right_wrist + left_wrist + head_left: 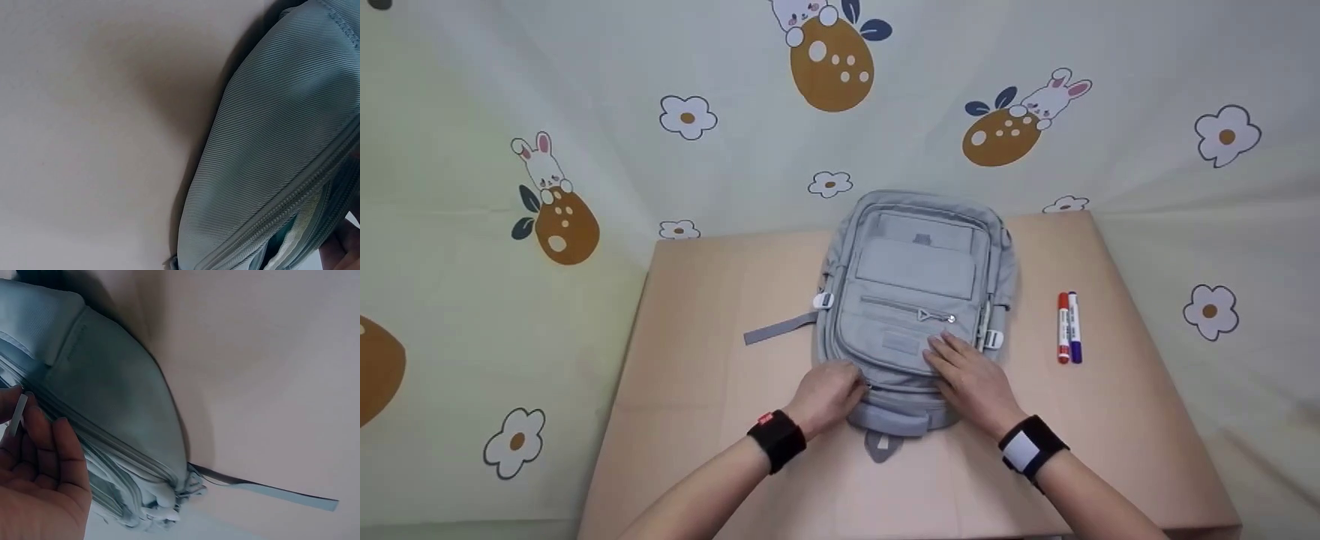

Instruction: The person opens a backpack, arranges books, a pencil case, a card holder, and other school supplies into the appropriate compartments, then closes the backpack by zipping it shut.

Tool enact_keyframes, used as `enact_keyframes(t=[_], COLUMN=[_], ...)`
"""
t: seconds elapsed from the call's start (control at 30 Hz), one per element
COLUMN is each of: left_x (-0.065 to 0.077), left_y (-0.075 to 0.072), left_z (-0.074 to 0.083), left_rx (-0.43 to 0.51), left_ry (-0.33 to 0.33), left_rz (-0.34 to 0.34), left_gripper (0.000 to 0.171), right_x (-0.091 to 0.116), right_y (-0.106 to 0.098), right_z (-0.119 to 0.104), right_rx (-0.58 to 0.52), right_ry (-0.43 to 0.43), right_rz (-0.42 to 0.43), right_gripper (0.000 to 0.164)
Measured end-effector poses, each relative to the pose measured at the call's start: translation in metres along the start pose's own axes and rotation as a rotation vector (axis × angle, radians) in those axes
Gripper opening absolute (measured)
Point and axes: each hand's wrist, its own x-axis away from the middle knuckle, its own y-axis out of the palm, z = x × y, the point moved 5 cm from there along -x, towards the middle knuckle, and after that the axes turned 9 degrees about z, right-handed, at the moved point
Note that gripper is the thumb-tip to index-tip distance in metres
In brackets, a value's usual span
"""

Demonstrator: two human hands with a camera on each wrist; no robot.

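Note:
A grey backpack (915,270) lies on the table with its top handle (889,420) toward me. At its near left edge, my left hand (826,394) pinches a small zipper pull (19,413) between thumb and fingers, and the zipper track (107,433) runs along the bag's side. My right hand (971,379) rests on the near right part of the bag, its fingers laid over the front panel. In the right wrist view only a sliver of that hand shows. There the side zipper (304,197) is parted, with a cream and teal lining visible.
A red marker (1063,328) and a blue-purple marker (1075,328) lie side by side to the right of the bag. A loose grey strap (780,328) sticks out leftward over the brown table (697,390). Behind hangs a printed curtain (750,165).

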Motion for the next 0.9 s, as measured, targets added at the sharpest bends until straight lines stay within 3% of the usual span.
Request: enact_keyframes(t=[0.47,0.67,0.9], left_x=[-0.016,-0.015,-0.012], left_y=[0.019,0.018,0.014], left_z=[0.028,0.027,0.024], left_rx=[0.047,0.1,0.145], left_ry=[0.008,-0.054,-0.124], left_rz=[-0.071,-0.099,-0.093], left_gripper=[0.007,0.005,0.007], right_x=[0.002,0.001,-0.002], right_y=[0.001,0.001,0.003], right_z=[0.0,-0.005,-0.034], right_rx=[-0.004,-0.014,-0.051], right_ry=[0.007,-0.018,-0.082], right_rz=[0.011,0.049,0.11], right_gripper=[0.053,0.054,0.032])
